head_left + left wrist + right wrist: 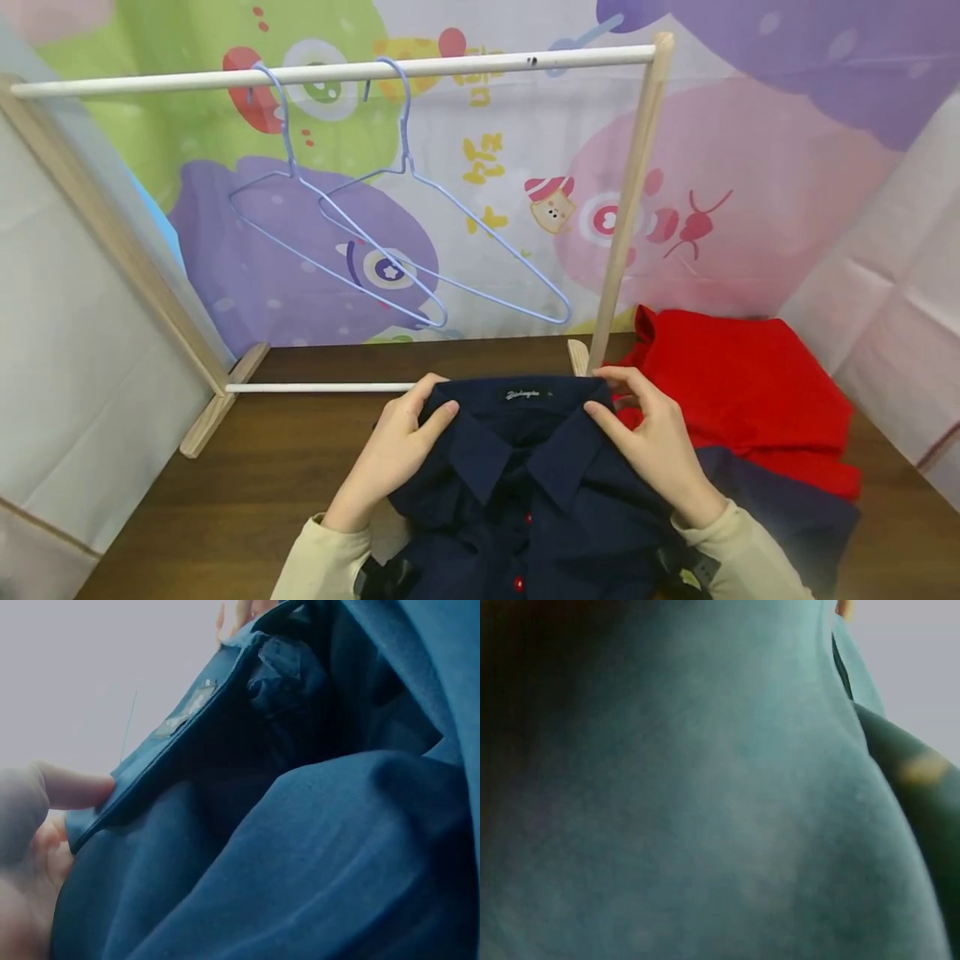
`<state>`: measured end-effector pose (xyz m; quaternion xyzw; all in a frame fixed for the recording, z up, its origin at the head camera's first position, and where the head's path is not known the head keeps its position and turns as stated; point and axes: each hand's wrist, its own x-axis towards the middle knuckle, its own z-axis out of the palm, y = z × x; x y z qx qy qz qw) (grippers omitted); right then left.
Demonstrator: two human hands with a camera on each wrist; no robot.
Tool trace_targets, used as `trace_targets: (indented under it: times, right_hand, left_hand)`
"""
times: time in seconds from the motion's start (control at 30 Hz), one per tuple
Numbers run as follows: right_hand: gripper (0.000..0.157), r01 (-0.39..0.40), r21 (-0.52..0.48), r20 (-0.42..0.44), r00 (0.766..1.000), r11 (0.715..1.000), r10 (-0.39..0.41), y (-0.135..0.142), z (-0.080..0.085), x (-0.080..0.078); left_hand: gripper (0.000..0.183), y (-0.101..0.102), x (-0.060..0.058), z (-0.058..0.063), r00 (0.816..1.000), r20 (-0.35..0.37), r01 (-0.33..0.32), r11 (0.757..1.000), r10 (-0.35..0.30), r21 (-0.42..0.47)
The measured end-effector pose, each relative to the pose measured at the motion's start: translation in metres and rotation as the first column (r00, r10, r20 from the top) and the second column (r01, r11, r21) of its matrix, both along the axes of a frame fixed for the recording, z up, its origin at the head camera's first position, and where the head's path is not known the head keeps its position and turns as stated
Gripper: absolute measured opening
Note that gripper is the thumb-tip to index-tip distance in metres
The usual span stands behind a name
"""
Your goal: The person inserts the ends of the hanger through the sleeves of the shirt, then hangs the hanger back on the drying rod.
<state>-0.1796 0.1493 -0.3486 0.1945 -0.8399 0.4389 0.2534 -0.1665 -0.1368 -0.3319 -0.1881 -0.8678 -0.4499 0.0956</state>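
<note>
A navy button-up shirt (487,467) with red buttons and a pointed collar is held up by both hands in the head view. My left hand (401,442) pinches it at the left end of the collar, thumb in front. At the collar's right end my right hand (656,433) pinches it the same way. Between them shows the neck label (525,393). In the left wrist view, the thumb (75,787) presses on the collar edge of the shirt (300,862). Blurred shirt cloth (720,795) fills most of the right wrist view, with the right hand's grip hidden there.
Behind the shirt stands a wooden rack with a white top rail (465,65). Two light-blue wire hangers, a left one (337,275) and a right one (487,242), hang from it. Folded red cloth (750,383) lies on dark cloth at the right of the brown table (172,517).
</note>
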Motion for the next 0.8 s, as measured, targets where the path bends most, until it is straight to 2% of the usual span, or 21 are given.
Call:
trace_targets:
  times: [0.2, 0.3, 0.53, 0.8]
  right_hand:
    - [0.046, -0.076, 0.019, -0.007, 0.997, 0.997, 0.076, 0.002, 0.004, 0.008]
    - [0.046, -0.063, 0.032, -0.016, 0.998, 0.998, 0.064, 0.005, 0.005, 0.013]
    - [0.048, -0.052, 0.017, -0.051, 0.997, 0.999, 0.053, 0.009, 0.005, 0.015]
    - [0.046, -0.077, -0.024, -0.097, 0.992, 0.997, 0.075, 0.003, 0.011, 0.007]
  left_hand:
    - [0.017, 0.001, 0.003, 0.0, 1.0, -0.019, -0.021, 1.0, 0.021, -0.005]
    - [0.017, 0.004, 0.005, -0.002, 0.999, -0.025, -0.021, 1.0, 0.021, 0.005]
    - [0.018, 0.008, 0.006, -0.006, 1.0, 0.003, -0.01, 1.0, 0.01, 0.009]
    - [0.017, 0.001, 0.0, 0.004, 0.999, -0.021, -0.028, 1.0, 0.028, -0.002]
